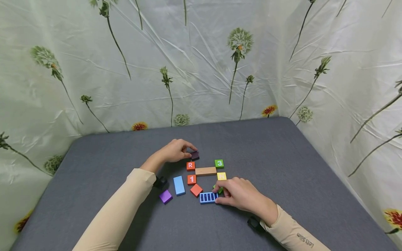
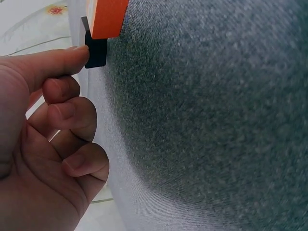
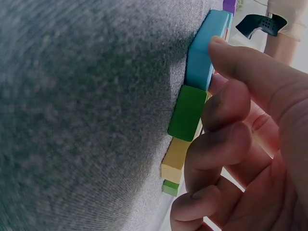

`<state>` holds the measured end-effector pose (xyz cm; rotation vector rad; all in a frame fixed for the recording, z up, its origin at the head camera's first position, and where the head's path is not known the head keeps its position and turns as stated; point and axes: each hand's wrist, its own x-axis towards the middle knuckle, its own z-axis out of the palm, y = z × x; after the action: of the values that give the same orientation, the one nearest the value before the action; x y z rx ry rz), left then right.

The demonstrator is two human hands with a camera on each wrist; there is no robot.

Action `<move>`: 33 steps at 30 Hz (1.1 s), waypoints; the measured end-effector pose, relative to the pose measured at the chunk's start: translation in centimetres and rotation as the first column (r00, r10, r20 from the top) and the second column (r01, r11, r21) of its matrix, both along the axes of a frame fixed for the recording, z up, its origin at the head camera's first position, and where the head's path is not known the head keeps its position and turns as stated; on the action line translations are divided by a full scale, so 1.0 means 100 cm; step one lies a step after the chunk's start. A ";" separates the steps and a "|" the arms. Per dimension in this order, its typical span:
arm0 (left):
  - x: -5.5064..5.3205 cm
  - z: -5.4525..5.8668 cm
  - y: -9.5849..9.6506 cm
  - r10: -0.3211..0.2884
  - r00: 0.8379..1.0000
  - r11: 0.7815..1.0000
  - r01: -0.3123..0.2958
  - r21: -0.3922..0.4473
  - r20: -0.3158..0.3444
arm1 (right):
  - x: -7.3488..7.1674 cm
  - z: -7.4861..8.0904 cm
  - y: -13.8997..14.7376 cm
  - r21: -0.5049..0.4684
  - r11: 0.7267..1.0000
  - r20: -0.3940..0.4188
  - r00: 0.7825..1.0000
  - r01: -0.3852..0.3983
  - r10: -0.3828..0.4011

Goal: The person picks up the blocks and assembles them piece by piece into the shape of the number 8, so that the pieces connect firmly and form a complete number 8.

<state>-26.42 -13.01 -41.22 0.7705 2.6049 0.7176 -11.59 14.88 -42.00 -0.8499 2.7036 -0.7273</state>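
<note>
At the far end of the block group, my left hand (image 1: 173,150) pinches a small dark block (image 1: 195,155) between thumb and index finger. The left wrist view shows the thumb against that dark block (image 2: 97,53), beside an orange-red block (image 2: 109,19). My right hand (image 1: 240,193) holds the right end of a blue block with dark stripes (image 1: 208,198), lying flat at the near side. In the right wrist view, the thumb rests on the edge of this blue block (image 3: 201,60). A green block (image 3: 187,113) sits right at its end, partly hidden by the fingers in the head view.
Around a wooden bar (image 1: 205,171) lie a red R block (image 1: 190,166), a red 1 block (image 1: 191,180), a green 3 block (image 1: 219,163) and a yellow block (image 1: 221,176). A tilted red block (image 1: 196,190), light-blue block (image 1: 179,185) and purple block (image 1: 165,197) lie left.
</note>
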 end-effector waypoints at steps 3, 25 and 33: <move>0.000 0.001 0.000 -0.001 1.000 1.000 0.001 -0.016 -0.004 | 0.000 0.000 0.000 -0.002 1.000 -0.004 1.000 -0.004 0.004; 0.005 -0.004 -0.002 0.039 0.997 0.998 -0.041 -0.038 -0.065 | 0.001 0.001 0.000 0.003 1.000 0.002 1.000 -0.007 0.007; 0.008 -0.003 -0.002 0.037 0.997 0.999 -0.039 -0.029 -0.069 | 0.001 0.000 0.000 -0.006 1.000 -0.006 1.000 -0.005 0.005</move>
<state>-25.65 -13.23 -41.55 0.7508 2.6924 0.6721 -11.48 14.86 -41.95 -0.8614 2.7043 -0.7334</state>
